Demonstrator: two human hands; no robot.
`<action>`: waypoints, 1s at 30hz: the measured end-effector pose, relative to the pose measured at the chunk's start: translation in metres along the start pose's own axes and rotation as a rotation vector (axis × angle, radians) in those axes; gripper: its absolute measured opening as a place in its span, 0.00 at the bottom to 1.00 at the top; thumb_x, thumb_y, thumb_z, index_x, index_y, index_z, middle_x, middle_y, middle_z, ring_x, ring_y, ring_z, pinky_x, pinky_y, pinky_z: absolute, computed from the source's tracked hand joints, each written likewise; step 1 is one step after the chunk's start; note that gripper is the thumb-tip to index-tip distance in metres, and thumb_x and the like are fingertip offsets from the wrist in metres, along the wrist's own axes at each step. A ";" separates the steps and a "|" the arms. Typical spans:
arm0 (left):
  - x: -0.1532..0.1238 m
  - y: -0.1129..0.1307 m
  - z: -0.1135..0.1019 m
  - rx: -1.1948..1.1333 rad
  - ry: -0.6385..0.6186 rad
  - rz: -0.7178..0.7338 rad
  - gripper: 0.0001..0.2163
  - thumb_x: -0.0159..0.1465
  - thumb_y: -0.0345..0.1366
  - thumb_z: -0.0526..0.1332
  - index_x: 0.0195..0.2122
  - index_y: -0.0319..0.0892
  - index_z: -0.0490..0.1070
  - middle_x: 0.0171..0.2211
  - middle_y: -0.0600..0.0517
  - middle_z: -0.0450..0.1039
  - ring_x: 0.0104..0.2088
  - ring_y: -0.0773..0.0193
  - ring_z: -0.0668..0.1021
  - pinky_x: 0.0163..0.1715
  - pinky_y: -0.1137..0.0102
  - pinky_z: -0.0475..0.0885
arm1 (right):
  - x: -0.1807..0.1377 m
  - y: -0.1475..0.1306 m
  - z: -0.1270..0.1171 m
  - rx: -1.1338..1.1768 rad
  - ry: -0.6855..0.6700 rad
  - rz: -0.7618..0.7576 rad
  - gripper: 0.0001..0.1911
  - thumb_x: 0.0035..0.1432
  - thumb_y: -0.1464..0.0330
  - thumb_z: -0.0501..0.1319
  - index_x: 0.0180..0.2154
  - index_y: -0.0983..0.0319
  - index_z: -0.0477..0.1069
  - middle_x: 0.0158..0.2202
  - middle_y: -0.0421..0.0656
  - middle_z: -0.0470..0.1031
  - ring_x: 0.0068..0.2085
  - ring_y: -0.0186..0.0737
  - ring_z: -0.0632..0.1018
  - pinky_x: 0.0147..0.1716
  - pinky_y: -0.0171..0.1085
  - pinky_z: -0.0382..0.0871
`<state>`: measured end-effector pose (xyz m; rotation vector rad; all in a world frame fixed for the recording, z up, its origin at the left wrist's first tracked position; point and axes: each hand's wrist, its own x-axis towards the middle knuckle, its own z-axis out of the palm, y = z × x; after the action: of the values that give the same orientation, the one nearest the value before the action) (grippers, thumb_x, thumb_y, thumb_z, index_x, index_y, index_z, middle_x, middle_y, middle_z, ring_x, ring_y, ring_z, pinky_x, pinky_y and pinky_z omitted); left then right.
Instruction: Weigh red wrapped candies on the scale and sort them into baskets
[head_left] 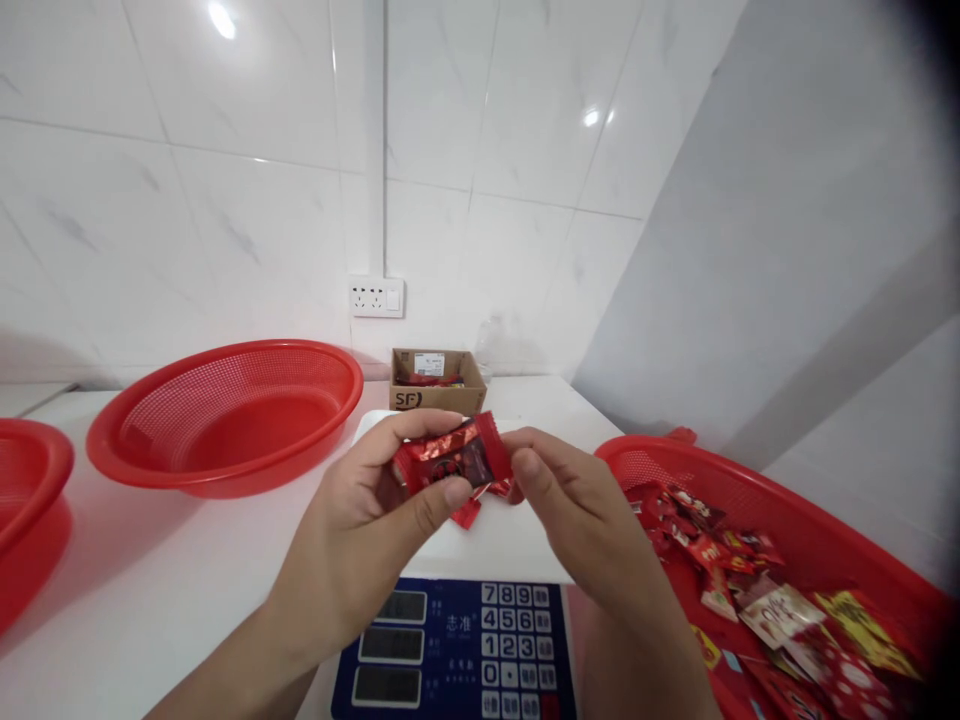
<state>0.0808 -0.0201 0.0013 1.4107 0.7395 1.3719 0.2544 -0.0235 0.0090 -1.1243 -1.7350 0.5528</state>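
A small red candy packet with crimped ends and a dark printed front is held up over the scale's white pan. My left hand grips it between thumb and fingers. At its right end my right hand is closed, thumb and forefinger pinching the crimped edge. Below the packet more red wrapper shows, partly hidden by the hands; whether it is held or lies on the pan I cannot tell. The scale's blue keypad panel with dark displays sits below my hands.
On the right a red basket contains several assorted wrapped sweets. A red mesh basket stands at left, with another red basket at the far left edge. Behind the scale is a cardboard box with red packets inside, near the tiled wall.
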 end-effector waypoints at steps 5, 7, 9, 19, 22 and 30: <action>-0.002 0.005 0.004 0.005 -0.073 -0.002 0.15 0.55 0.34 0.67 0.45 0.47 0.72 0.37 0.51 0.78 0.35 0.61 0.80 0.32 0.69 0.77 | -0.009 -0.012 0.003 0.087 0.027 -0.034 0.16 0.61 0.62 0.55 0.23 0.61 0.67 0.21 0.36 0.69 0.24 0.31 0.69 0.24 0.30 0.63; -0.002 0.005 0.005 0.011 -0.084 0.014 0.14 0.56 0.35 0.67 0.44 0.48 0.71 0.36 0.51 0.78 0.34 0.62 0.80 0.32 0.69 0.77 | -0.009 -0.013 0.003 0.072 0.063 -0.034 0.16 0.61 0.64 0.54 0.22 0.61 0.66 0.20 0.36 0.68 0.24 0.30 0.68 0.23 0.30 0.63; -0.002 0.004 0.004 0.034 -0.081 0.026 0.13 0.57 0.36 0.66 0.44 0.48 0.71 0.34 0.52 0.78 0.31 0.63 0.79 0.30 0.69 0.77 | -0.009 -0.012 0.003 0.071 0.077 -0.035 0.16 0.61 0.64 0.54 0.22 0.61 0.67 0.20 0.37 0.69 0.24 0.31 0.69 0.24 0.30 0.64; -0.003 0.000 0.002 0.158 0.011 0.123 0.11 0.55 0.36 0.67 0.40 0.48 0.72 0.37 0.52 0.75 0.37 0.60 0.77 0.33 0.67 0.76 | -0.010 -0.005 0.007 0.160 0.044 -0.179 0.07 0.55 0.68 0.63 0.38 0.57 0.74 0.36 0.42 0.77 0.37 0.37 0.77 0.33 0.36 0.73; -0.001 0.002 0.001 0.117 -0.037 0.129 0.11 0.58 0.40 0.64 0.42 0.48 0.71 0.39 0.50 0.73 0.40 0.59 0.76 0.35 0.67 0.76 | -0.013 -0.004 0.007 0.166 0.101 -0.266 0.09 0.55 0.72 0.62 0.38 0.55 0.75 0.38 0.42 0.76 0.39 0.38 0.77 0.35 0.37 0.74; 0.004 0.002 -0.006 -0.038 -0.164 -0.043 0.10 0.62 0.39 0.61 0.44 0.49 0.67 0.31 0.55 0.69 0.31 0.67 0.75 0.30 0.71 0.73 | -0.018 0.004 0.014 0.252 0.053 -0.220 0.18 0.54 0.71 0.64 0.46 0.48 0.73 0.52 0.43 0.70 0.51 0.42 0.72 0.47 0.42 0.72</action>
<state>0.0757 -0.0157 0.0039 1.4497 0.6293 1.2149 0.2461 -0.0357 -0.0089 -0.7549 -1.6641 0.5803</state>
